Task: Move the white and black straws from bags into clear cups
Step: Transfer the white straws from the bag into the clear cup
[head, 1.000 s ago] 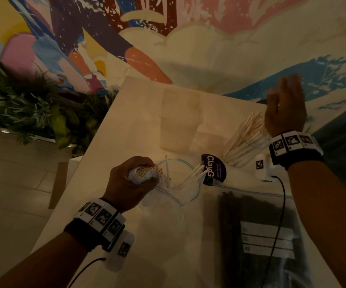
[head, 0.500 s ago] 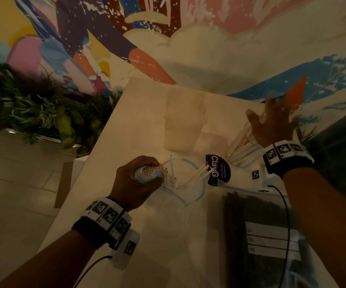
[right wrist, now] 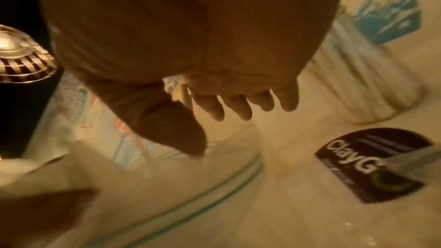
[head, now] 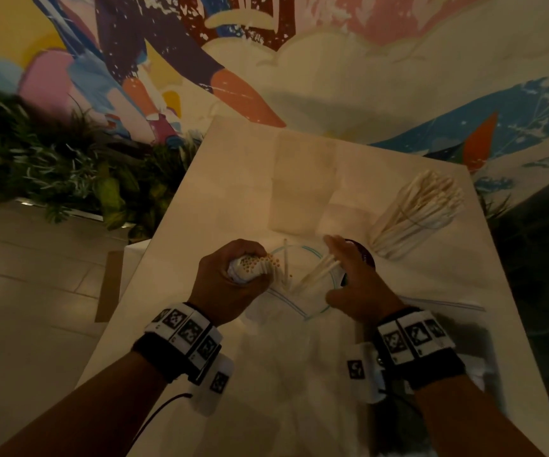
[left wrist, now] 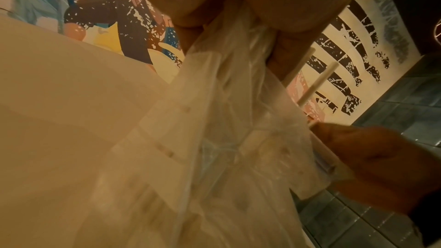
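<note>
At 9 o'clock the table [head: 220,179] edge drops off beside the plants [head: 52,173], close behind the left hand [head: 230,278], which is clamped around a bunch of white straws [head: 253,263] together with the gathered plastic of the clear bag [head: 292,324]. The bag's open mouth lies between the 2 hands with a few loose straws leaning inside. The right hand [head: 355,285], fingers spread and relaxed, reaches into that mouth. At 2 o'clock a clear cup [head: 414,216] packed with white straws stands near the far right edge. The left wrist view alone shows the crumpled bag hanging below the fist; the right wrist view shows a dark "ClayG" sticker [right wrist: 372,165].
</note>
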The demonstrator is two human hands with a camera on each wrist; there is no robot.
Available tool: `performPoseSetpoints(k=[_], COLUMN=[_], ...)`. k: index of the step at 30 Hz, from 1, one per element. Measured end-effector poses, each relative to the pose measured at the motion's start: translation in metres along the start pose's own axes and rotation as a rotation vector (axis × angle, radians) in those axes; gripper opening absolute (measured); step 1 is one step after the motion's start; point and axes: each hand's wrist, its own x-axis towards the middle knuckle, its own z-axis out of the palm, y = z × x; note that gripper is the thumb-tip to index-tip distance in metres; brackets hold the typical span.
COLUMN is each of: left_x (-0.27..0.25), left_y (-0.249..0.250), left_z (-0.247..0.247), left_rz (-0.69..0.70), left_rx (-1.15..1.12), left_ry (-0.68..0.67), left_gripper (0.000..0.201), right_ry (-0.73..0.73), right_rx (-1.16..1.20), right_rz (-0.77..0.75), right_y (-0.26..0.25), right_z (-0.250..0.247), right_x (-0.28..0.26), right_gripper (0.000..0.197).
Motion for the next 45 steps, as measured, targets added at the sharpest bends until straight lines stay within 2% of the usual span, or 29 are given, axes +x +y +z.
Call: performPoseSetpoints(k=[2,4,9,12,16,20,24,27,29,31,35,39,43,45], left_x=[0.000,0.000,0.001,0.000,-0.001,-0.001,-0.002,-0.002,-0.002,-0.002,-0.003,-0.003,-0.003,-0.003], left_y=[0.000,0.000,-0.001,0.000,0.000,0.001,0.001,0.000,0.000,0.000,0.001,0.001,0.000,0.000], left_z=[0.000,0.002,0.000,-0.001,0.000,-0.001,-0.003,-0.002,-0.002,-0.002,-0.003,-0.002,-0.003,-0.003], left_rz=[0.000,0.004,0.006,0.023,0.023,0.038,0.046,0.047,0.043,0.040,0.055,0.058,0.061,0.066], left_rx=[0.011,0.012,-0.070,-0.067,-0.031,0.015,0.080,0.095,0.096,0.077,0.061,0.074,0.088,0.080], left_ry=[0.001,0.006,0.022,0.003,0.002,-0.011,-0.011,-0.010,-0.007,-0.001,0.013,0.009,0.002,-0.005], left_gripper=[0.038,0.036,0.037,0.031,0.024,0.029,0.033,0.034,0.033,0.029,0.034,0.026,0.027,0.032], right_ry=[0.013,0.056,0.364,0.463,0.528,0.527,0.589,0.544,0.455,0.449,0.545,0.411,0.489,0.437], right_rx=[-0.056,-0.003,0.280,0.360,0.386,0.467,0.558,0.705,0.884,0.972,0.859,0.636,0.482,0.361], right_rz=[-0.135,-0.248,-0.378,-0.417,-0.414,-0.349,-0.271,-0.212,-0.169,-0.158,-0.232,-0.104,-0.105,-0.123], right_y=[-0.025,-0.045,-0.052,-0.052,-0.050,-0.048,-0.040,-0.032,-0.032,-0.034,-0.036,-0.025,-0.019,-0.018], right_z=[0.010,0.023,0.057,0.062,0.067,0.067,0.071,0.071,0.066,0.056,0.046,0.069,0.077,0.077], right_x=[-0.003,-0.003,0.001,0.000,0.002,0.002,0.001,0.008,0.009,0.009,0.010,0.013,0.012,0.011], right_gripper=[0.100,0.097,0.055,0.035,0.022,0.015,0.010,0.031,0.037,0.040,0.039,0.042,0.043,0.044])
